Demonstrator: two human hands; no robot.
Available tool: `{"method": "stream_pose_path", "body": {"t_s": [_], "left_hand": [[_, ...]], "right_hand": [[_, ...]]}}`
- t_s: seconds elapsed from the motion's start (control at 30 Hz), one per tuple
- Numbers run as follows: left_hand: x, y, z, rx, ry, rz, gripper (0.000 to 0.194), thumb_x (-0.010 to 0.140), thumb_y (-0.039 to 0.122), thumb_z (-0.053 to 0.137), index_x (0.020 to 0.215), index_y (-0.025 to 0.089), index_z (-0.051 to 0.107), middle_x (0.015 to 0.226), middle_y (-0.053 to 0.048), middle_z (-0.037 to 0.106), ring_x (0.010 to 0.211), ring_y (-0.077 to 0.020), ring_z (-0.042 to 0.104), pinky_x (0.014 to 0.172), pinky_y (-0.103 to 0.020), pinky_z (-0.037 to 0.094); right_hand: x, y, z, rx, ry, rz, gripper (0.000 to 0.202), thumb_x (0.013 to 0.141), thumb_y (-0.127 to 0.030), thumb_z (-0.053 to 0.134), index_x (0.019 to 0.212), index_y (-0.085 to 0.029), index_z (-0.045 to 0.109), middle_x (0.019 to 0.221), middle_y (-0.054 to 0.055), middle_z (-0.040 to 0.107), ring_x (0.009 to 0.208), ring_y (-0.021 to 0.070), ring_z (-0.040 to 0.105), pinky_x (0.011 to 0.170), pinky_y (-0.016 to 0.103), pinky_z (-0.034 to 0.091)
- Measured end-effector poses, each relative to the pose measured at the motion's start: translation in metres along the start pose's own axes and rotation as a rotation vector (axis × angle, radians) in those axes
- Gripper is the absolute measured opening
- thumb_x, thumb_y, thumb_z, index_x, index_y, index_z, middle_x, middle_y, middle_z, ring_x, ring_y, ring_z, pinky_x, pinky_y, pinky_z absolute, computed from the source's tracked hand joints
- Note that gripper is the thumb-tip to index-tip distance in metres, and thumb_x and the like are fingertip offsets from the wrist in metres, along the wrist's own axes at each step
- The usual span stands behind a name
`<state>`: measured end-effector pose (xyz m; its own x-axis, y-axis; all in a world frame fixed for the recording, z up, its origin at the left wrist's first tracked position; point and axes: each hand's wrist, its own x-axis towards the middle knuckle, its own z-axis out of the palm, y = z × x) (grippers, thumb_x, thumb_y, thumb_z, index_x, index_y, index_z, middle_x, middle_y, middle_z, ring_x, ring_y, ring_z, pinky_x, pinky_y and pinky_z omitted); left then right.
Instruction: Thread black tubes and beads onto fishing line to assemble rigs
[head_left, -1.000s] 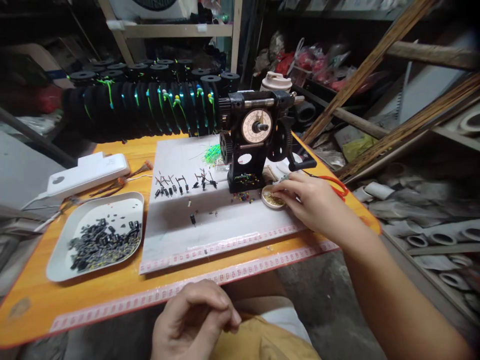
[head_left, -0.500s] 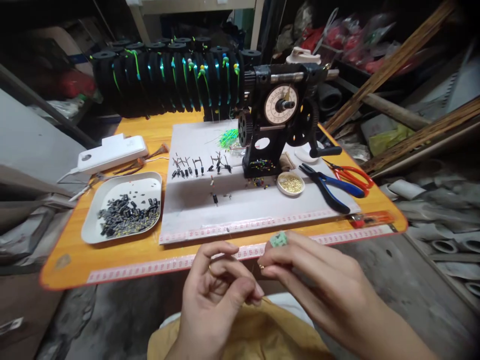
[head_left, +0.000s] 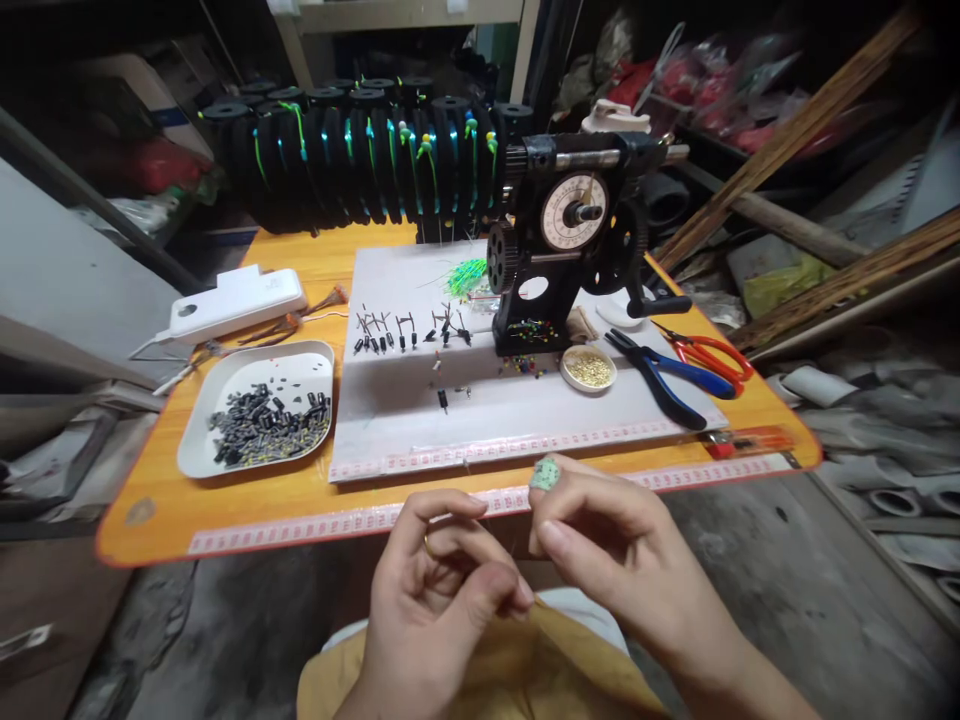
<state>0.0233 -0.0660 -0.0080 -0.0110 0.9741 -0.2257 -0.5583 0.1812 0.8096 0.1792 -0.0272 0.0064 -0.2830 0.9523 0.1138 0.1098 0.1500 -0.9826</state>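
My left hand (head_left: 450,590) is in front of the table's near edge, its thumb pressed to the fingertips; what it pinches is too small to make out. Just to its right, my right hand (head_left: 615,560) has thumb and index finger together, and whatever sits between them is hidden. A green wrap (head_left: 544,474) covers one right fingertip. Beyond the hands, a shallow dish (head_left: 564,386) of tiny gold pieces stands on the white board (head_left: 390,425). Small black cylindrical parts (head_left: 442,399) lie on that board, some with brown prongs.
A white tray (head_left: 196,440) of dark small parts stands left. Behind are a black hand-cranked winder (head_left: 525,240) and a row of black spools (head_left: 352,170). Blue-handled pliers (head_left: 660,385), red-handled pliers (head_left: 727,358) and an orange cutter (head_left: 754,440) lie right. Measuring tape (head_left: 300,530) lines the front edge.
My right hand has turned, its thumb now bent in against the index finger; the small gold bit seen at its fingertips is out of sight. The view has shifted slightly left.
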Motion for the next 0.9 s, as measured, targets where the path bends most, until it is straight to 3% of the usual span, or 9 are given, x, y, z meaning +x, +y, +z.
{"method": "stream_pose_path", "body": {"t_s": [0.13, 0.23, 0.3, 0.4, 0.53, 0.9], "left_hand": [[0.0, 0.0, -0.003, 0.01, 0.018, 0.011, 0.033, 0.078, 0.029, 0.087, 0.099, 0.022, 0.062, 0.061, 0.006, 0.071, 0.057, -0.0067, 0.066, 0.058, -0.013, 0.051], [0.001, 0.0, -0.005, 0.031, 0.03, 0.01, 0.035, 0.078, 0.03, 0.087, 0.1, 0.022, 0.061, 0.061, 0.005, 0.071, 0.057, -0.0074, 0.066, 0.058, -0.015, 0.052], [0.001, 0.0, -0.007, 0.051, 0.032, 0.002, 0.036, 0.078, 0.032, 0.086, 0.1, 0.022, 0.06, 0.061, 0.005, 0.072, 0.057, -0.0081, 0.066, 0.058, -0.015, 0.052], [0.001, 0.001, -0.007, 0.071, 0.035, -0.013, 0.038, 0.077, 0.033, 0.087, 0.1, 0.021, 0.059, 0.062, 0.005, 0.072, 0.057, -0.0088, 0.067, 0.057, -0.016, 0.052], [0.002, 0.002, -0.007, 0.072, 0.041, -0.02, 0.038, 0.077, 0.033, 0.087, 0.1, 0.021, 0.059, 0.062, 0.005, 0.071, 0.057, -0.0093, 0.067, 0.057, -0.017, 0.053], [0.001, 0.001, -0.005, 0.038, -0.006, -0.008, 0.034, 0.08, 0.028, 0.085, 0.101, 0.021, 0.06, 0.063, 0.005, 0.072, 0.059, -0.0094, 0.069, 0.059, -0.016, 0.053]], "right_hand": [[-0.001, 0.008, 0.003, 0.291, -0.046, 0.166, 0.01, 0.089, -0.029, 0.073, 0.084, -0.023, 0.08, 0.077, 0.002, 0.065, 0.061, 0.0087, 0.06, 0.052, 0.017, 0.049], [-0.003, 0.011, 0.005, 0.47, -0.058, 0.261, 0.005, 0.087, -0.026, 0.077, 0.088, -0.024, 0.081, 0.077, 0.001, 0.069, 0.051, 0.0048, 0.059, 0.046, 0.013, 0.05], [-0.004, 0.012, 0.007, 0.515, -0.028, 0.286, 0.003, 0.085, -0.024, 0.079, 0.087, -0.022, 0.081, 0.072, 0.001, 0.072, 0.053, 0.0061, 0.064, 0.052, 0.014, 0.055], [-0.004, 0.015, 0.01, 0.565, 0.036, 0.307, 0.006, 0.082, -0.022, 0.082, 0.085, -0.018, 0.079, 0.068, 0.003, 0.075, 0.058, 0.0099, 0.07, 0.059, 0.018, 0.06], [-0.004, 0.018, 0.014, 0.616, 0.096, 0.293, 0.008, 0.08, -0.021, 0.083, 0.083, -0.018, 0.077, 0.066, 0.003, 0.076, 0.056, 0.0102, 0.071, 0.057, 0.017, 0.061], [-0.005, 0.011, 0.02, 0.632, 0.097, 0.252, 0.008, 0.079, -0.02, 0.084, 0.081, -0.021, 0.076, 0.071, -0.001, 0.071, 0.055, 0.009, 0.07, 0.054, 0.015, 0.058]]}}
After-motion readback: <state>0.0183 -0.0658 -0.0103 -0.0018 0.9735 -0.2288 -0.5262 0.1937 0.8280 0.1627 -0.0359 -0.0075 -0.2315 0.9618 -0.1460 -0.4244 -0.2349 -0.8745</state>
